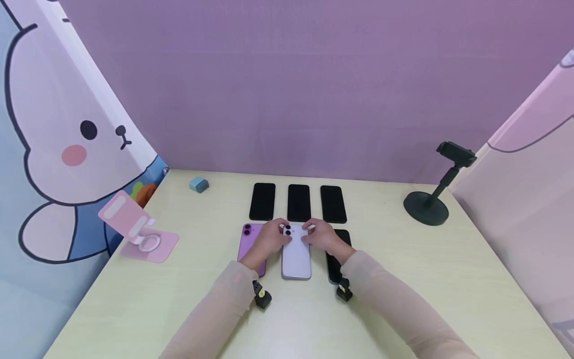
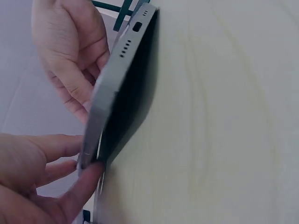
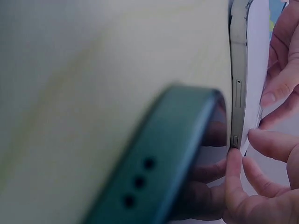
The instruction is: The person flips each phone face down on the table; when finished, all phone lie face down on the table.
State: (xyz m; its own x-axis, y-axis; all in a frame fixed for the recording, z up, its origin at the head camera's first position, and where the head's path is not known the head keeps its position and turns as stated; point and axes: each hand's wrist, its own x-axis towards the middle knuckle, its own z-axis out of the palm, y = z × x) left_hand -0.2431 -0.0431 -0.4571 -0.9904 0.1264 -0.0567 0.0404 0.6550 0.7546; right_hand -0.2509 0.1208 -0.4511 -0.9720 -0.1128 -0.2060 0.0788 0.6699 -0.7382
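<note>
Pale wood-look table point(image 1: 403, 299) w/ purple backdrop, bunny-print panel point(image 1: 58, 149) at left. White phone point(image 1: 296, 257) lies camera-side up, centre of near row, silver edge lifted slightly at far end; left hand point(image 1: 269, 238) & right hand point(image 1: 324, 238) each pinch its top corners. 6 phones total: 3 black screen-up in far row, purple point(image 1: 249, 243), white, dark in near row; 2 stands, pink point(image 1: 134, 227) & black point(image 1: 437, 187); 1 blue charger point(image 1: 199, 184)

Even, soft, bright lighting in the head view; faint shadows under the sleeves on the worktop point(image 1: 403, 279); wide-angle bending at the edges. Dimmer, close wrist views; blurred dark phone point(image 3: 159, 163) in the right-wrist foreground; soft focus on the hands.
</note>
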